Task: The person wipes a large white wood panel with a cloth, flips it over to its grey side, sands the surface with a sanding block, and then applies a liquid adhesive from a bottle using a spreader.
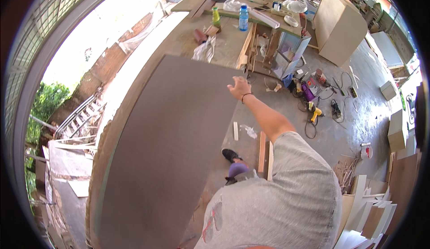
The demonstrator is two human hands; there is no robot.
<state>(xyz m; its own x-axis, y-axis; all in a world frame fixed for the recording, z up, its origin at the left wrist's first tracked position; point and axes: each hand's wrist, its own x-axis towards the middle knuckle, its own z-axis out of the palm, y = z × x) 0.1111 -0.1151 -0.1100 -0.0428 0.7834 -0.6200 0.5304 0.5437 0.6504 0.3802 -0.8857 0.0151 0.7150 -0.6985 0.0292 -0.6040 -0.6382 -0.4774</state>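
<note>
A large, flat dark grey-brown board point(165, 146) lies lengthwise on the workbench in front of me. My right hand point(240, 88), with a dark band at the wrist, reaches out to the board's far right corner. Its fingers are spread, palm down, and nothing shows in them. Whether the fingertips touch the surface or hover just over it, I cannot tell. My left hand is out of view.
Beyond the board stand a blue bottle point(243, 18) and a green-yellow bottle point(216, 17). Yellow drill point(316, 113), cords and other tools lie on the floor at right. Wood strips point(262, 152) lie beside my leg. A pale cabinet point(337, 27) stands at far right.
</note>
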